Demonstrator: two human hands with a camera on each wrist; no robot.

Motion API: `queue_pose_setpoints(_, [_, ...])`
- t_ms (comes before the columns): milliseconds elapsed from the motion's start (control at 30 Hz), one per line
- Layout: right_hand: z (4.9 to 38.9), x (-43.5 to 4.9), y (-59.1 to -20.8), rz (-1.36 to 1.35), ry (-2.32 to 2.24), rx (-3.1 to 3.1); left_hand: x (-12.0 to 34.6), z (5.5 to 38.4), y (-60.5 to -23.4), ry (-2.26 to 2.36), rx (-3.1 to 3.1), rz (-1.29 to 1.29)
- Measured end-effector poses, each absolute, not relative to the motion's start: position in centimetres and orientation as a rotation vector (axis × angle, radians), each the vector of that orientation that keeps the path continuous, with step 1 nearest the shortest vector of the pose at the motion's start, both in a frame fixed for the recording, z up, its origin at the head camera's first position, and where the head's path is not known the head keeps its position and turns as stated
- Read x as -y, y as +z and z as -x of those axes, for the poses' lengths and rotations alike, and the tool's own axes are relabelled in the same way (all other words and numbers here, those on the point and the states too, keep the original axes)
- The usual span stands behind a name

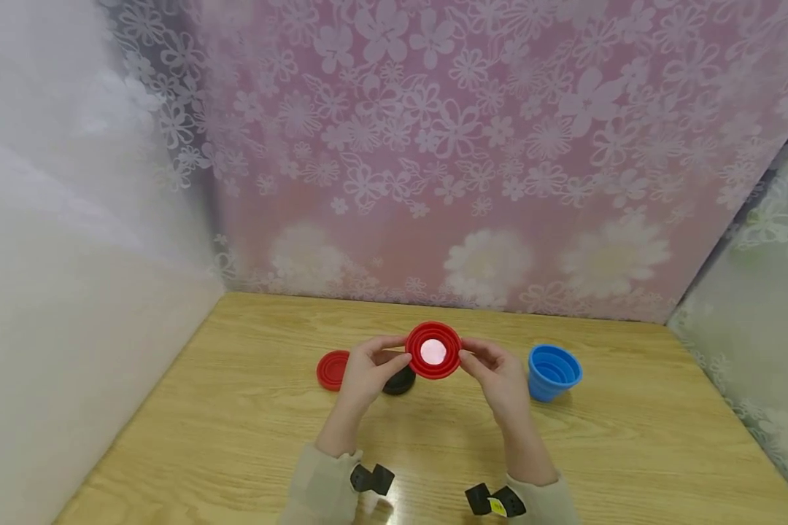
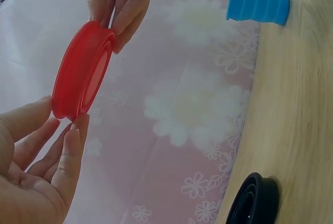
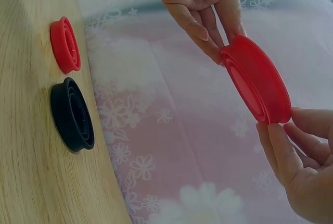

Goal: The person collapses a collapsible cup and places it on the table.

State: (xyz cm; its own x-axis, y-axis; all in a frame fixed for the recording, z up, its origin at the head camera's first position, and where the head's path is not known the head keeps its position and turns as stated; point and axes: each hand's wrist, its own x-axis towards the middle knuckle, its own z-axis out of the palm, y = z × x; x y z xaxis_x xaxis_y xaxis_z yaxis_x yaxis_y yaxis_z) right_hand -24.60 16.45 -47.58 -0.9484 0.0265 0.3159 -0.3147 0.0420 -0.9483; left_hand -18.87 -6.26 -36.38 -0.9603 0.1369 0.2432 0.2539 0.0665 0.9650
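A red collapsible cup [image 1: 434, 330], folded down into a flat ringed disc with a pale round centre, is held up above the table. My left hand [image 1: 369, 373] pinches its left rim between thumb and fingers. On the opposite rim, my right hand [image 1: 501, 374] pinches it the same way. Both wrist views show the disc edge-on, tilted, with fingertips at its two ends. Behind my left hand lies a folded black cup [image 3: 72, 114], partly hidden in the head view. Beside that one is another folded red cup [image 1: 332, 370].
A blue collapsible cup [image 1: 554, 372], extended to full height, stands to the right on the wooden table [image 1: 630, 430]. Flower-patterned cloth [image 1: 433, 160] hangs along the table's back edge, with pale walls [image 1: 72, 255] on both sides.
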Motion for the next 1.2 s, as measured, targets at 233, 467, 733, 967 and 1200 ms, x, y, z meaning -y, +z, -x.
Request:
queue_pose_setpoints(233, [20.5,-14.7,-40.1,-0.118,1.937,2.245,5.7,19.2,-36.7,-2.139,2.253,0.344])
queue_pose_setpoints(467, [19.5,-14.7,-37.4,0.026,1.968,2.338,5.0,20.3,-38.1,-2.198,2.278,0.380])
queue_pose_setpoints(733, [20.5,-15.6,-39.4,0.012,1.930,2.421,4.4,22.0,-41.6,-2.080,2.436,0.485])
queue_pose_setpoints(967, [22.0,-16.3,-41.4,0.038,1.813,2.536,3.3,23.3,-43.3,-1.957,2.539,0.442])
queue_pose_setpoints(1200, [22.9,-16.9,-42.9,0.057,1.608,2.674,2.4,24.5,-45.3,-1.853,2.642,0.462])
